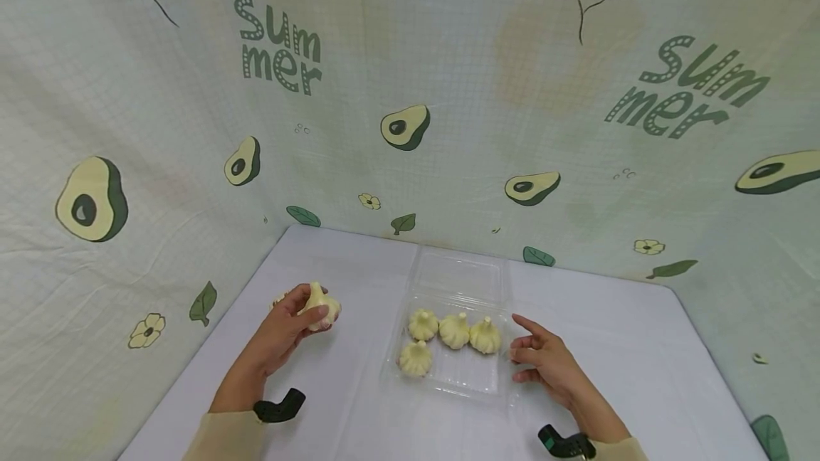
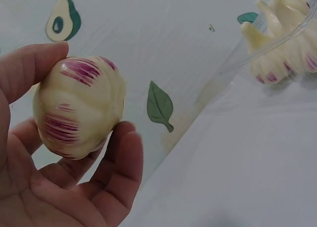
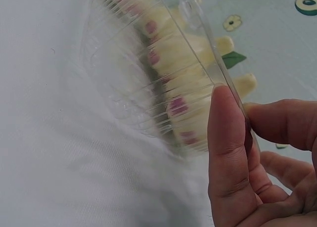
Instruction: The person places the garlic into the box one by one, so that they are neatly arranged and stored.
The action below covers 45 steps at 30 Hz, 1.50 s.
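Observation:
My left hand holds a garlic bulb between thumb and fingers, raised at the left. In the left wrist view, purple streaks mark the base of this pale bulb. Part of another garlic bulb shows behind that hand. A clear plastic clamshell box lies with its lid folded back, several garlic bulbs inside. At the box's right side is my right hand. The right wrist view shows its thumb and a finger pinching the clear rim.
The box's lid lies toward the back of the white table. Printed cloth walls with avocados and leaves rise behind the table and along both sides. A black wrist device sits on the left wrist, another on the right.

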Tool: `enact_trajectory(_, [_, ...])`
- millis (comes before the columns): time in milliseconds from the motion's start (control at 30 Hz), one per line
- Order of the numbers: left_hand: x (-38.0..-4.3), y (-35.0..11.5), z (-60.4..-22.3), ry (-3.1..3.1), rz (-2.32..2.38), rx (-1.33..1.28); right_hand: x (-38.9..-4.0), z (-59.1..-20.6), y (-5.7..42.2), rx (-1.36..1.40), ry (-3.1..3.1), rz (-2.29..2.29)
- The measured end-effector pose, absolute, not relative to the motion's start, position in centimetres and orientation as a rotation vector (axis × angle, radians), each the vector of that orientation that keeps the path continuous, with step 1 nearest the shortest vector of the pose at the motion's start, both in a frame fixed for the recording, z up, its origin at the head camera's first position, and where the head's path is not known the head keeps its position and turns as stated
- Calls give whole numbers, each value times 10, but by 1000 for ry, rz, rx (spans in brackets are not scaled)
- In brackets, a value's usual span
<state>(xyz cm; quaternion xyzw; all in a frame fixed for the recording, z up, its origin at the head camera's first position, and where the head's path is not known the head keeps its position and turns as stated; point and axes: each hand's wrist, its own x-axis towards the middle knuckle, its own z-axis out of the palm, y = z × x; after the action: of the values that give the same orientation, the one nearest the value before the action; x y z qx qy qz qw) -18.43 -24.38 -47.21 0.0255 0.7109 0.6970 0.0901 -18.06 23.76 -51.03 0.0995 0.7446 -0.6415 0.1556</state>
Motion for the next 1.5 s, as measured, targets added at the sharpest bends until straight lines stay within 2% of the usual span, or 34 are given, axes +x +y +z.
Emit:
enact_trajectory(267, [-184,-237,-469,2161,2044,152,-183,-509,239,266,2122,-1822])
enact_trajectory(900, [-189,-223,-463,2255,1973,116,-187,-508,241,237,2142,-1797])
enact_trajectory(1033, [-191,-213,-459,2332,1910,64,-187,-507,240,241,2140,-1799])
enact_trajectory(1333, [-192,-184,-442,2291,1874,255,-187,-507,239,242,2142,-1799])
enact_trajectory(1500, [-192,-163,-437,2295,1843,280,-186,-507,239,243,2145,-1797])
